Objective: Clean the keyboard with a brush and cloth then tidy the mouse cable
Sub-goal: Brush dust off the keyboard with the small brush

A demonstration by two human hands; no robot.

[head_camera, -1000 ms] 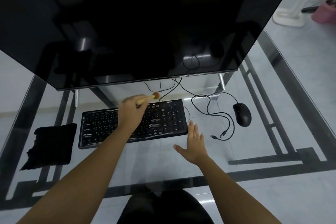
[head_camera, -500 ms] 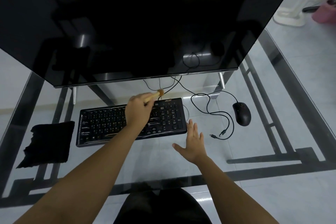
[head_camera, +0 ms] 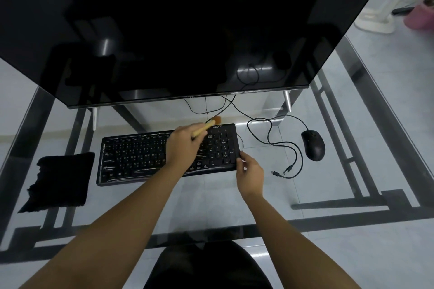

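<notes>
A black keyboard (head_camera: 141, 157) lies on the glass desk (head_camera: 352, 171) under the monitor. My left hand (head_camera: 183, 148) hovers over its right half and grips a wooden brush (head_camera: 206, 125), whose orange bristles sit at the keyboard's far edge near the logo. My right hand (head_camera: 250, 171) holds the keyboard's right front corner with curled fingers. A black mouse (head_camera: 313, 145) rests to the right, its cable (head_camera: 279, 145) looping loosely between mouse and keyboard. A black cloth (head_camera: 60, 180) lies left of the keyboard.
A large dark monitor (head_camera: 176, 30) overhangs the back of the desk on thin metal legs. More cables run behind the keyboard. A white stand and a pink object sit on the floor at top right. My dark-clothed lap shows below the desk edge.
My right hand moved from lying flat on the glass to holding the keyboard's right corner. My left hand carried the brush rightward along the keyboard's far edge.
</notes>
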